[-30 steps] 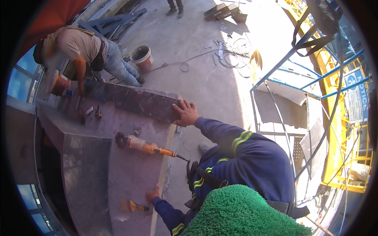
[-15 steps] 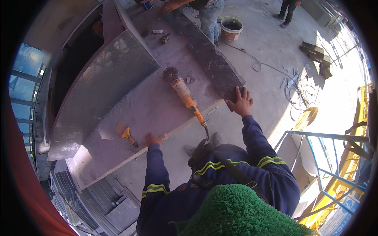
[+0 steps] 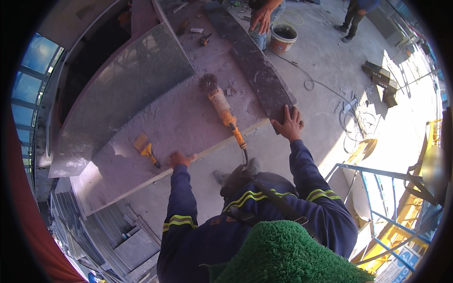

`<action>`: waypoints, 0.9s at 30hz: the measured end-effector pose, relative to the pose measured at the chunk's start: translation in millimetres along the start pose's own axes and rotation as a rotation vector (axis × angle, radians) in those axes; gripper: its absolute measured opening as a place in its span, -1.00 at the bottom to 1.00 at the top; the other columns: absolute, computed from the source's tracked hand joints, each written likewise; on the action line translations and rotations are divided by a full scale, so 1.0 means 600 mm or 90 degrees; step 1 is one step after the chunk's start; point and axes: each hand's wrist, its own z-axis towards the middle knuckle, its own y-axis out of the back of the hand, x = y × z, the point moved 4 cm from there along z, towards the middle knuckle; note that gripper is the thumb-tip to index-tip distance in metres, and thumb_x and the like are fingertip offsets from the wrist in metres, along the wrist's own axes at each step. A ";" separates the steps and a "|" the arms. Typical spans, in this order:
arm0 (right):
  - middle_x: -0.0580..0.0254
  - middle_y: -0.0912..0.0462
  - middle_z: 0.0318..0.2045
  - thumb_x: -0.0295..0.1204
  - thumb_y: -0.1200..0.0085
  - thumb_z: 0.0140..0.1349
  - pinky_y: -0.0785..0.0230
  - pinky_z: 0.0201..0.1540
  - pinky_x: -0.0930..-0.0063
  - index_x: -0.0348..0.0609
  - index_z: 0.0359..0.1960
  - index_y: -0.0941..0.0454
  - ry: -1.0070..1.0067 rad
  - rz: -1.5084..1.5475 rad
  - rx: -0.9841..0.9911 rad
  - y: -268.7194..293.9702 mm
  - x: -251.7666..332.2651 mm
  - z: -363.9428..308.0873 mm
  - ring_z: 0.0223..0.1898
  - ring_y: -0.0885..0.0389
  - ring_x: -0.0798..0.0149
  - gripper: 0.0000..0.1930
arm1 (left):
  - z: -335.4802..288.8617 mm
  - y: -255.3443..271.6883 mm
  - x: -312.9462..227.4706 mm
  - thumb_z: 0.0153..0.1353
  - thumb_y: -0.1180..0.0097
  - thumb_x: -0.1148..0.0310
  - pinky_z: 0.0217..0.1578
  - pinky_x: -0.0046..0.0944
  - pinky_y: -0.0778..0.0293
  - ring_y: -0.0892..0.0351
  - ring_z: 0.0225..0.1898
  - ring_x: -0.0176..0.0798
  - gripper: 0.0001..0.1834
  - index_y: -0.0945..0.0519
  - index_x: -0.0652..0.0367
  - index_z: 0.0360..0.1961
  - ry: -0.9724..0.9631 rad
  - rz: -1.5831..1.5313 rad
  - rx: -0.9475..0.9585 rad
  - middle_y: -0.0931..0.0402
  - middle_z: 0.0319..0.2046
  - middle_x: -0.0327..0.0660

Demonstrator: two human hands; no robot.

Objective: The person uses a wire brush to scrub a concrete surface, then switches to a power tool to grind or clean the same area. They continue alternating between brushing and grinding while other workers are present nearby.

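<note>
My right hand [image 3: 289, 123] lies over the near end of a long dark stone strip [image 3: 252, 68], its fingers spread across the corner. The strip runs away along the right side of a dusty work board [image 3: 174, 122]. My left hand [image 3: 180, 159] rests flat on the board's near edge, thumb pointing right, some fingers hard to make out. Just left of it lies a brush [image 3: 146, 148] with a yellow handle. Between my hands, an orange angle grinder [image 3: 224, 113] lies on the board with its disc away from me and its cord hanging over the edge.
A large curved grey slab [image 3: 125, 96] leans along the board's left side. Beyond the strip stand another person [image 3: 264, 23] and a bucket [image 3: 283, 37]. Cables [image 3: 356, 118] lie on the floor at right, near a blue metal frame [image 3: 377, 172]. Metal profiles [image 3: 101, 226] are stacked lower left.
The other person's hand has left the strip's far end and now hangs beside it. My hands keep their places, while the whole view has shifted slightly.
</note>
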 end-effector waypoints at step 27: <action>0.27 -0.51 -0.42 0.05 -0.25 0.35 -0.44 -0.45 0.37 -0.32 0.09 -0.48 -0.061 0.657 0.467 -0.152 0.156 -0.199 -0.48 -0.54 0.41 -0.38 | -0.012 0.034 -0.011 -0.13 -0.42 -0.49 0.19 0.05 -0.51 -0.60 0.22 0.16 0.12 -0.61 0.34 0.17 0.045 0.027 0.071 -0.60 0.18 0.12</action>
